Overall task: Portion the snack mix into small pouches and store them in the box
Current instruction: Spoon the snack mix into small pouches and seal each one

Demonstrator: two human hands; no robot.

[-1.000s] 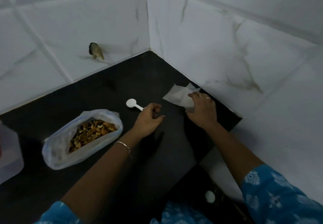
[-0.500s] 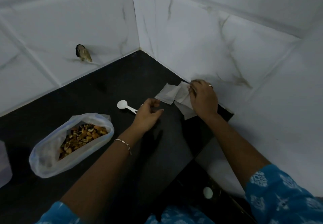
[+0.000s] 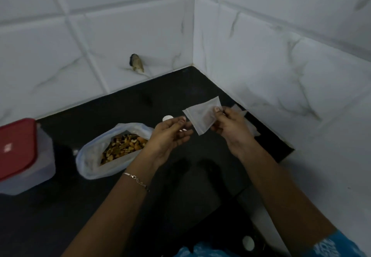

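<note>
Right hand (image 3: 230,130) aloft, small pouch (image 3: 201,117) in a thumb-and-finger pinch — left hand (image 3: 168,137) beside it, fingers around the spoon (image 3: 167,118).

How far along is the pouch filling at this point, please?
Nothing looks filled yet. The right hand pinches one empty pouch while the left hand holds the spoon. Scooping from the snack mix bag and storing pouches in the closed box remain.

Left hand (image 3: 169,136), right hand (image 3: 230,126), fingers (image 3: 217,110) curled

Two hands: left hand (image 3: 168,136), right hand (image 3: 230,130). One pouch (image 3: 200,116) in grip. Perhaps three spare pouches (image 3: 250,129), overlapping. One snack-mix bag (image 3: 92,156). One box (image 3: 24,156). One spoon (image 3: 167,118).
</note>
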